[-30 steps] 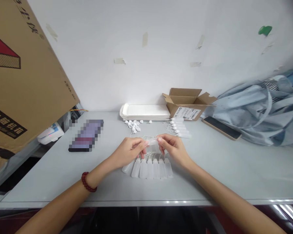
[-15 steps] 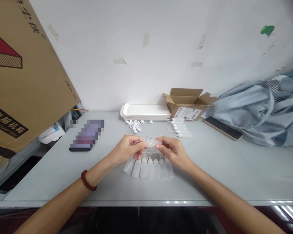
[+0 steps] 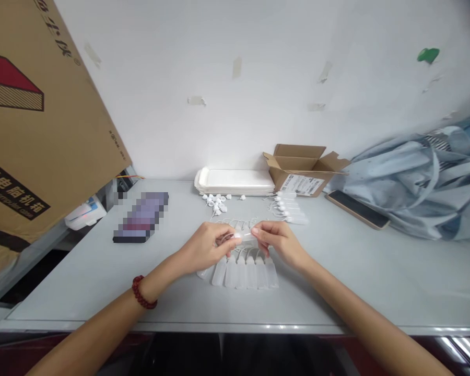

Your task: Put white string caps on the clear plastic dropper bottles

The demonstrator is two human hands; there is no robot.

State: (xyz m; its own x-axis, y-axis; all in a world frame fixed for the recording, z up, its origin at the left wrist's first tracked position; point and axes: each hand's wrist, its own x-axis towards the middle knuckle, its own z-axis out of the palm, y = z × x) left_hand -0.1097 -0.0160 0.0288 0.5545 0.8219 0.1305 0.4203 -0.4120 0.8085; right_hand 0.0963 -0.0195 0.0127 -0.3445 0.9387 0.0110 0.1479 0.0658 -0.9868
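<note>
So the small clear bottle point(image 3: 249, 236) is held up between both hands, lying roughly sideways, with what looks like its white cap end point(image 3: 238, 236) toward the left. The left hand point(image 3: 208, 245) has a narrow pinch grip on that end, thumb on the near side, and a thin cord point(image 3: 227, 235) loops by those fingers. The right hand point(image 3: 282, 243) pinches the other end of the clear body, also a closed, narrow grip, so the bottle basically bridges the gap between two sets of fingertips. To do this bit well, I'd keep both ends in one straight line, let the left fingers do the fiddly work and have the right just steady it, because a thin plastic wall like that probably dents if you squeeze hard. I'd also keep the cord out from under the thumb. Just below the hands there's a row of similar bottles point(image 3: 241, 274) on the worktop point(image 3: 149, 308), so mind your knuckles there. Further back sit loose white caps point(image 3: 216, 202), another group of bottles point(image 3: 293, 209) to the right, and an open cardboard box point(image 3: 302, 183) behind those
</note>
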